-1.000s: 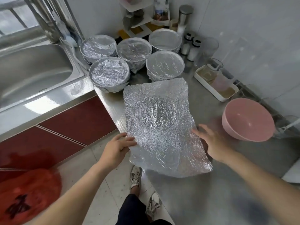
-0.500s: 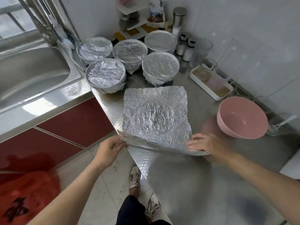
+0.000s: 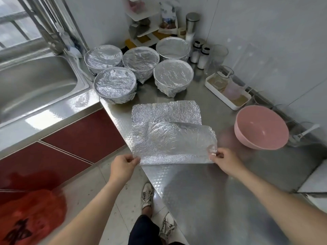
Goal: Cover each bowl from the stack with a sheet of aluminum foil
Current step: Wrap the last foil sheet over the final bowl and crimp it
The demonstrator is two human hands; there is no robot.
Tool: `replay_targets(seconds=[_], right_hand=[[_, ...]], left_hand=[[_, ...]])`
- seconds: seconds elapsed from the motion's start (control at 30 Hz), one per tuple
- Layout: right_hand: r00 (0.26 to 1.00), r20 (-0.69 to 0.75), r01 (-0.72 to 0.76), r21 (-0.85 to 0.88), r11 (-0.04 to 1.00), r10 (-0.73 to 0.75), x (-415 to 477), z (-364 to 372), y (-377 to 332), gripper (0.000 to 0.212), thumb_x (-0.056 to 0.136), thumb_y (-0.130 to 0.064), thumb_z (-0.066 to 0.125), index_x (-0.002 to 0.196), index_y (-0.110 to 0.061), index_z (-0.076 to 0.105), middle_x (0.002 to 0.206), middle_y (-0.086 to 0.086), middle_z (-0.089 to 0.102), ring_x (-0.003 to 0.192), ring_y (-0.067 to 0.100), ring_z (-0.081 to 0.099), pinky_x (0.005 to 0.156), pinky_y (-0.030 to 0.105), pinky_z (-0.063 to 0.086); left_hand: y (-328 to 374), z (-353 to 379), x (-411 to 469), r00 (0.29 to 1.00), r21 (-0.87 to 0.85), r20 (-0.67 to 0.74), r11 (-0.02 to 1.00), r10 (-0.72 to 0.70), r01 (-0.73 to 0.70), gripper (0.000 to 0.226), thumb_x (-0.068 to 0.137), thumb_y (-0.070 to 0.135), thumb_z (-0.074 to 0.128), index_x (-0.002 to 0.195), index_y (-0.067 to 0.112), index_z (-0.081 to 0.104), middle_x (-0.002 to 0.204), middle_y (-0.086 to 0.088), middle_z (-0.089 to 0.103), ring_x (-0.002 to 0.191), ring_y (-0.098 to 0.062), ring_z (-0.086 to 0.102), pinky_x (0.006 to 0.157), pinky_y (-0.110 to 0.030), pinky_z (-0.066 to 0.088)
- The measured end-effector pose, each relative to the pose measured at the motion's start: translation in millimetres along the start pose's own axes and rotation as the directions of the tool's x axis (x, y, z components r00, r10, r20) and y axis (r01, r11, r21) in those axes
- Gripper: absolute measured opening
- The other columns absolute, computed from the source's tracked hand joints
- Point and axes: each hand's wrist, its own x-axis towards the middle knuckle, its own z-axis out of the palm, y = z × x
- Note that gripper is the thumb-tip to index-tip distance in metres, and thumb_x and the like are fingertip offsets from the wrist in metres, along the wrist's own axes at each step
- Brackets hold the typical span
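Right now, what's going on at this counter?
A person stands at a steel counter preparing foil for bowls. The left hand and right hand each pinch a near corner of a foil sheet, which looks doubled over on itself. Five covered bowls sit at the back beside the sink. One pink bowl sits bare to the right, not yet covered.

Black printed characters mark a red plastic bag (image 3: 26,218) at lower left, too blurred and cropped to read; print on a packet (image 3: 168,15) on the corner shelf (image 3: 146,31) is equally illegible.
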Motion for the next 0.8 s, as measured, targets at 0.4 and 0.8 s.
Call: replay_targets(seconds=[0.4,0.8], right_hand=[[0.984,-0.131,-0.157,-0.361,0.919,0.117,5.0,18.5,-24.0,0.025,0.094,-0.031,0.048,0.080,-0.013,0.058,0.094,0.012,0.066,0.090,0.034,0.060,0.066,0.034,0.039],[0.977,-0.212,-0.141,-0.617,0.774,0.009,-4.7,26.8,-37.9,0.028,0.102,-0.036,0.034,0.103,-0.015,0.053,0.104,0.006,0.068,0.104,0.025,0.061,0.086,0.035,0.037]], left_hand=[[19.2,5.4,-7.0,0.997,0.210,-0.079,0.977,-0.018,0.035,0.025,0.086,0.024,0.067,0.062,0.018,0.061,0.055,0.004,0.055,0.058,-0.014,0.051,0.050,-0.026,0.032],[19.0,6.7,-9.6,0.993,0.189,-0.116,0.982,-0.004,0.026,0.008,0.085,0.023,0.069,0.084,0.022,0.061,0.082,0.003,0.064,0.087,-0.024,0.062,0.069,-0.028,0.036]])
